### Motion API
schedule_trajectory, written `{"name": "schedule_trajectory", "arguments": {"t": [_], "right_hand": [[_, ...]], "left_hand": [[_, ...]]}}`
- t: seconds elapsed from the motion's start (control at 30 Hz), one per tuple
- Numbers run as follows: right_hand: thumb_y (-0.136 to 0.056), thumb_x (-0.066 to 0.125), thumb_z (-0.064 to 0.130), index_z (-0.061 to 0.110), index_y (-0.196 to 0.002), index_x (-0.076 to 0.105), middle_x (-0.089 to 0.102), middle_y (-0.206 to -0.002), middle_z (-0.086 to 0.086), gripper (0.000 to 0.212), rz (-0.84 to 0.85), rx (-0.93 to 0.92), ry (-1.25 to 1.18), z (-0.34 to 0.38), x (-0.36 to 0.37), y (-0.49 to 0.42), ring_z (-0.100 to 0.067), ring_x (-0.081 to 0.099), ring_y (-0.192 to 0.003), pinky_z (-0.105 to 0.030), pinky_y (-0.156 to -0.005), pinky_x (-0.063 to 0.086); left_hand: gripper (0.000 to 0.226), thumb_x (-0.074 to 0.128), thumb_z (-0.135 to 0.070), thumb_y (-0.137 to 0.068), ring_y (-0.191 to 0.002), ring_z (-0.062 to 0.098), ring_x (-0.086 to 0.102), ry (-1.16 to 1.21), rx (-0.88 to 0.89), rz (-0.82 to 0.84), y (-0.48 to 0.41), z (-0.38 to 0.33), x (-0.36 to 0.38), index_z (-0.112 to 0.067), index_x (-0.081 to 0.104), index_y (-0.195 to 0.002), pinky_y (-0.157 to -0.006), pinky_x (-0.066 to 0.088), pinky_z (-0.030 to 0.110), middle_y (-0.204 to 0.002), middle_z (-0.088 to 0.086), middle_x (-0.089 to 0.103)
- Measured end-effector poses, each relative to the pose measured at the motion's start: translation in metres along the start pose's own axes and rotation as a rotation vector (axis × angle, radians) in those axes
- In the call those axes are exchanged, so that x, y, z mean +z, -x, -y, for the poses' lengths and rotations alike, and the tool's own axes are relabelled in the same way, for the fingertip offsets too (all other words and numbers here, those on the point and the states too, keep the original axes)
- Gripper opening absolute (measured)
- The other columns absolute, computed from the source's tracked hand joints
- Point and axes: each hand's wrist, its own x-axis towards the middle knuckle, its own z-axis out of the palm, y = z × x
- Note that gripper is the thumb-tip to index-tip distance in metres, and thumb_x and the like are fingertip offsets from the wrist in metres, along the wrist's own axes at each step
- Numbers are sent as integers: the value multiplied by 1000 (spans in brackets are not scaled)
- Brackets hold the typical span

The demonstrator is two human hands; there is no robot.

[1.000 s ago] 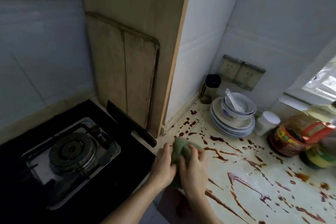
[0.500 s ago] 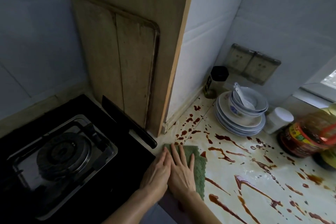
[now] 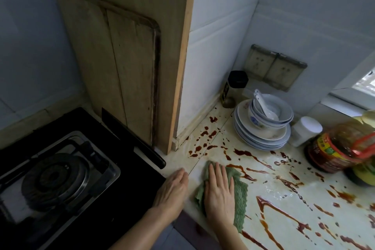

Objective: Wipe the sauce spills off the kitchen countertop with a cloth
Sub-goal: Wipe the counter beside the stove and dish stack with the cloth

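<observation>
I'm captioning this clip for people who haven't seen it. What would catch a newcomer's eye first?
The dark red sauce spills streaked all over the pale countertop, from the wall corner to the near edge. Then the right hand pressing flat on a green cloth at the mess's left end, the left hand flat beside it by the black stove.

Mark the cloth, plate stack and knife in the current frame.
cloth [image 3: 240, 197], head view, uncovered green right side
plate stack [image 3: 261, 141], head view, front rims
knife [image 3: 132, 139], head view, blade near the handle
</observation>
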Motion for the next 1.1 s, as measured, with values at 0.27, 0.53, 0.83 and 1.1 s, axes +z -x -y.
{"name": "schedule_trajectory", "arguments": {"t": [0.27, 0.53, 0.83, 1.1], "right_hand": [[-100, 20, 25, 29, -153, 9, -6, -159, 6, 54, 42, -167, -125, 40, 4, 5, -9, -17, -145, -39, -120, -8], [-96, 48, 7, 18, -145, 41, 31, -154, -1, 50, -74, -105, -198, 27, 0, -3, -14, 14, -145, -36, -120, 9], [-97, 50, 11, 16, -140, 48, 27, -156, -3, 43, -125, -85, -406, 62, -3, -39, -18, 15, -146, -45, -120, 16], [-100, 19, 47, 29, -153, 3, -9, -161, 8, 58, 45, -89, -35, 53, 9, -57, -14, -21, -145, -45, -119, -10]], "left_hand": [[72, 40, 6, -90, -141, 23, 31, 79, -141, -19, -8, 1, -5, -11, 5, -151, -113, 28, 28, -160, 9, 3], [67, 38, 5, -91, -137, 22, 38, 84, -166, -52, -10, -5, -7, -9, 9, -150, -110, 35, 26, -159, 9, 11], [72, 50, 0, -87, -137, 16, 35, 60, -170, -69, -16, -5, -11, -10, 13, -148, -109, 31, 21, -154, 5, 19], [64, 43, -2, -93, -143, 18, 26, 11, -147, -35, -24, 0, -7, -10, 13, -149, -112, 26, 24, -158, 8, 12]]}}
